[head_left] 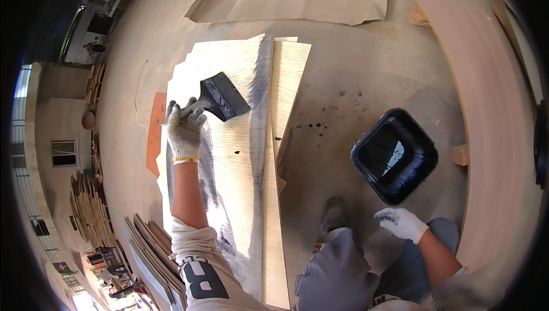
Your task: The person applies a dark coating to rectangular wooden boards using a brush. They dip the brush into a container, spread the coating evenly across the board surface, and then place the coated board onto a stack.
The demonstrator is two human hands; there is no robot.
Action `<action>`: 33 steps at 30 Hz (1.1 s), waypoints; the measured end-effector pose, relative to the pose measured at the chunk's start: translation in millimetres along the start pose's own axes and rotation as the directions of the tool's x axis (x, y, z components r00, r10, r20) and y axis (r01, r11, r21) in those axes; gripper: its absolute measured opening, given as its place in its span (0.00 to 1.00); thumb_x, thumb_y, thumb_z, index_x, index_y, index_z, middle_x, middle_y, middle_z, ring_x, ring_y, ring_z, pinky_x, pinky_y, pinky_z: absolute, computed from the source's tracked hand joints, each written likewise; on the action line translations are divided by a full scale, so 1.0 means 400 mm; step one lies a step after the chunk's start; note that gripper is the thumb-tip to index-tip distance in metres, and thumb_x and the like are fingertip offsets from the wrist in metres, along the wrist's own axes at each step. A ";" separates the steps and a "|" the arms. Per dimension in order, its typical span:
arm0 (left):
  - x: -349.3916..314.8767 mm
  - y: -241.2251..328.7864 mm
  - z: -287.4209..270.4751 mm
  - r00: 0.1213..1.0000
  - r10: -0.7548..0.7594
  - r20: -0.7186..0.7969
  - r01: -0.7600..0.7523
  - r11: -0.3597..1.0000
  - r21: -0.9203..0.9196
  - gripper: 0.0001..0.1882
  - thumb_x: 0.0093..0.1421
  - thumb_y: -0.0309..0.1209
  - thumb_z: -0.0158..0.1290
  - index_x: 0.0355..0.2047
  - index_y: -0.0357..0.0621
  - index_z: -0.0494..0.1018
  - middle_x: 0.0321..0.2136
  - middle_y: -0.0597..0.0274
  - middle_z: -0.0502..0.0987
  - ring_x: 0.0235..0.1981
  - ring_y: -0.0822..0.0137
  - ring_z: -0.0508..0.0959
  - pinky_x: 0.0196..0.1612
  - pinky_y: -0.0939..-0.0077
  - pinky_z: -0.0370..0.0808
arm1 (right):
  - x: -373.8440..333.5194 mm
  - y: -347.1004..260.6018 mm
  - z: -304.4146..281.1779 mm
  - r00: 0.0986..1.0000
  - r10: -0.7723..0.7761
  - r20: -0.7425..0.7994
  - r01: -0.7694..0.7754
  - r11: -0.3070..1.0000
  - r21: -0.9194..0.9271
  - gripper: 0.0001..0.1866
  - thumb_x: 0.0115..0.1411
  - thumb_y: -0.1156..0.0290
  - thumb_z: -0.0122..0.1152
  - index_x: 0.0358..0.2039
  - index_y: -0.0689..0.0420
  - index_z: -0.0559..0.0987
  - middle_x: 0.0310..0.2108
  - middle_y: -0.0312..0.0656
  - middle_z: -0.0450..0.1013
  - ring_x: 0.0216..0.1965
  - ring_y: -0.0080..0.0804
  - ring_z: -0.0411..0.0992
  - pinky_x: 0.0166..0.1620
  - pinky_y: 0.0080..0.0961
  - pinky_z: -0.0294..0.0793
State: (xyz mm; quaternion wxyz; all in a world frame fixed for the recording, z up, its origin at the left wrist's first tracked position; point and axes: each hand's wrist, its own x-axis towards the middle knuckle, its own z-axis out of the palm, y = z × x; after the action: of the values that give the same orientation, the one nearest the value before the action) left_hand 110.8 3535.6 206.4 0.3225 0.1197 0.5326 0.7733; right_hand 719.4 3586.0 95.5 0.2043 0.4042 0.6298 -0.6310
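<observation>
In the head view, grips a wide black brush (226, 97) by the handle with the gloved left hand (186, 128), over pale, wood-grained boards (240, 168) streaked grey. Looks light, stiff-handled, softer at the bristles; best held by the handle. Holds nothing visible in the loosely spread right hand (403, 225), near a rounded-square black tray (424, 152) of glossy dark liquid (380, 154).

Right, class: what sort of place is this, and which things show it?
Probably a woodworking workshop: there are dark-streaked pale boards, a pile of wooden strips at the picture's left, and a wide brush in the left hand.
</observation>
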 end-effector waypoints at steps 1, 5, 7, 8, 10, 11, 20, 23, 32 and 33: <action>-0.035 0.026 -0.027 0.999 0.038 0.014 -0.038 0.999 0.010 0.13 0.71 0.37 0.53 0.51 0.47 0.73 0.53 0.39 0.78 0.42 0.48 0.85 0.36 0.60 0.87 | 0.002 0.003 0.003 1.000 -0.005 0.006 0.005 1.000 0.000 0.18 0.66 0.62 0.60 0.53 0.52 0.82 0.38 0.45 0.83 0.32 0.33 0.81 0.43 0.32 0.79; -0.140 0.125 -0.115 1.000 0.011 -0.025 -0.001 0.937 0.350 0.15 0.68 0.30 0.57 0.52 0.38 0.75 0.49 0.41 0.80 0.43 0.49 0.86 0.38 0.63 0.88 | 0.014 0.028 0.021 0.998 -0.022 0.055 0.021 1.000 0.023 0.18 0.65 0.64 0.60 0.54 0.53 0.82 0.37 0.45 0.83 0.32 0.32 0.81 0.42 0.31 0.79; -0.188 0.158 -0.104 0.998 -0.020 -0.062 0.057 0.747 0.663 0.14 0.66 0.25 0.59 0.50 0.30 0.75 0.44 0.46 0.82 0.40 0.54 0.86 0.37 0.70 0.87 | 0.014 0.021 0.022 0.997 -0.010 0.077 0.007 0.999 0.039 0.18 0.65 0.64 0.61 0.55 0.54 0.81 0.36 0.45 0.83 0.32 0.31 0.80 0.42 0.29 0.79; -0.210 0.161 -0.092 0.994 -0.009 -0.111 0.099 0.526 0.844 0.19 0.64 0.27 0.61 0.53 0.32 0.75 0.42 0.50 0.83 0.37 0.60 0.85 0.37 0.72 0.85 | 0.016 0.024 0.025 0.996 -0.014 0.086 0.011 0.999 0.037 0.18 0.65 0.65 0.61 0.55 0.54 0.81 0.36 0.45 0.83 0.32 0.30 0.80 0.42 0.29 0.79; -0.237 0.150 -0.022 0.984 0.099 0.150 -0.136 -0.136 0.981 0.24 0.61 0.29 0.64 0.58 0.42 0.76 0.41 0.54 0.83 0.34 0.64 0.84 0.40 0.70 0.82 | 0.018 0.038 0.028 0.996 -0.020 0.088 0.018 0.999 0.031 0.18 0.66 0.65 0.61 0.55 0.55 0.81 0.36 0.44 0.83 0.31 0.29 0.79 0.41 0.28 0.79; -0.239 0.129 0.044 0.992 0.076 0.100 -0.066 -0.361 0.930 0.29 0.61 0.35 0.63 0.63 0.56 0.72 0.41 0.54 0.84 0.37 0.63 0.85 0.44 0.66 0.81 | 0.019 0.044 0.028 0.996 -0.001 0.092 -0.005 0.998 0.056 0.18 0.67 0.66 0.60 0.55 0.56 0.80 0.35 0.42 0.83 0.30 0.27 0.78 0.40 0.27 0.78; 0.034 -0.012 0.283 0.976 -0.109 0.188 -0.212 -0.672 0.709 0.22 0.69 0.41 0.49 0.63 0.56 0.67 0.39 0.50 0.84 0.43 0.49 0.85 0.45 0.53 0.81 | 0.058 0.073 0.018 0.972 0.102 0.210 -0.143 0.971 0.189 0.20 0.69 0.67 0.58 0.59 0.57 0.77 0.37 0.37 0.79 0.28 0.20 0.75 0.31 0.20 0.75; 0.050 -0.029 0.332 0.943 -0.159 0.292 -0.325 -0.626 0.709 0.21 0.69 0.39 0.49 0.62 0.59 0.69 0.37 0.51 0.85 0.42 0.52 0.85 0.45 0.56 0.81 | 0.054 0.067 0.003 0.971 0.139 0.194 -0.162 0.981 0.104 0.20 0.70 0.65 0.57 0.60 0.57 0.76 0.38 0.37 0.79 0.29 0.20 0.75 0.31 0.20 0.75; 0.154 -0.029 0.327 0.966 -0.062 0.252 -0.239 -0.594 0.768 0.21 0.70 0.41 0.44 0.60 0.60 0.75 0.40 0.49 0.84 0.44 0.49 0.84 0.48 0.55 0.79 | 0.074 0.037 0.017 0.959 0.203 0.199 -0.218 0.975 0.054 0.19 0.69 0.62 0.59 0.58 0.51 0.79 0.33 0.35 0.80 0.28 0.21 0.76 0.31 0.23 0.75; 0.120 -0.031 0.368 0.958 -0.123 0.261 -0.281 -0.602 0.747 0.21 0.70 0.42 0.44 0.60 0.59 0.75 0.40 0.49 0.84 0.44 0.49 0.84 0.49 0.55 0.79 | 0.074 0.028 0.018 0.954 0.215 0.210 -0.229 0.973 0.044 0.19 0.69 0.62 0.59 0.58 0.51 0.79 0.33 0.35 0.80 0.28 0.21 0.76 0.31 0.23 0.75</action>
State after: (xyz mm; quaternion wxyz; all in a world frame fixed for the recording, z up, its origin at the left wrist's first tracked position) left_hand 156.5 3678.5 247.1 0.0221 0.4752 0.8707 -0.1246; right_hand 708.9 3585.1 65.0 0.3233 0.4124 0.5345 -0.6631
